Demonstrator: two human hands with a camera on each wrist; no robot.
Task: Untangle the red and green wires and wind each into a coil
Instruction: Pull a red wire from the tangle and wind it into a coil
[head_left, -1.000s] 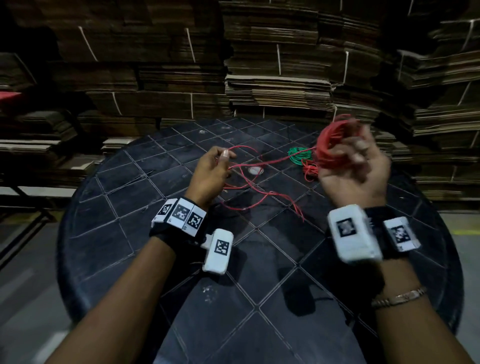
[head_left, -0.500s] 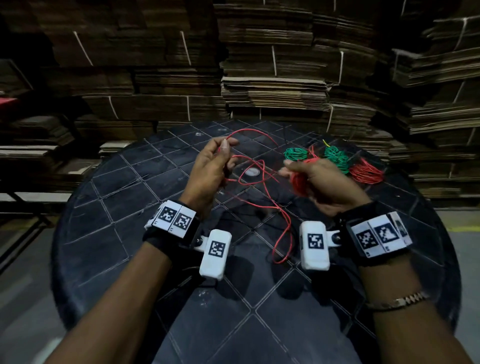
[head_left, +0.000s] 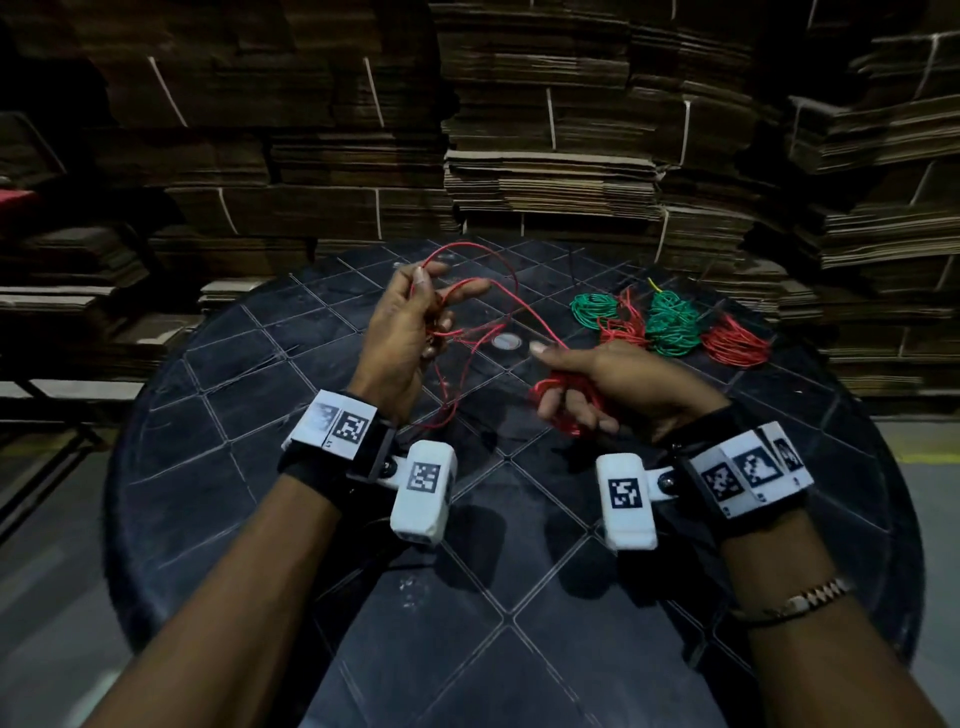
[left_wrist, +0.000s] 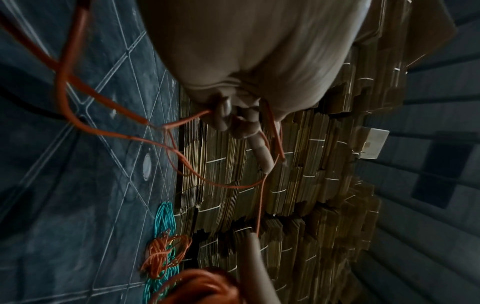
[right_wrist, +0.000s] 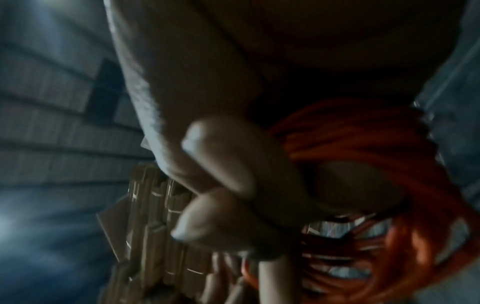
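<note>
My left hand (head_left: 410, 322) is raised over the round black table (head_left: 218, 467) and pinches the loose red wire (head_left: 511, 301) between thumb and curled fingers; its index finger points right. The wire loops above that hand, then slants down to my right hand (head_left: 587, 379). That hand has a red coil (head_left: 571, 410) wound around its fingers, seen close and blurred as the red coil (right_wrist: 363, 144) in the right wrist view. In the left wrist view the red wire (left_wrist: 109, 102) hangs in loops from the left fingers (left_wrist: 246, 123).
At the table's far right lie two green bundles (head_left: 670, 322) and two red bundles (head_left: 735, 340), the left pair overlapping. Bound stacks of flat cardboard (head_left: 545, 171) wall in the far side. A small white disc (head_left: 505, 341) sits at the table centre.
The right hand has swung down and left from its raised position, bringing the red coil low over the table. The left hand has lifted the loose wire into taller loops.
</note>
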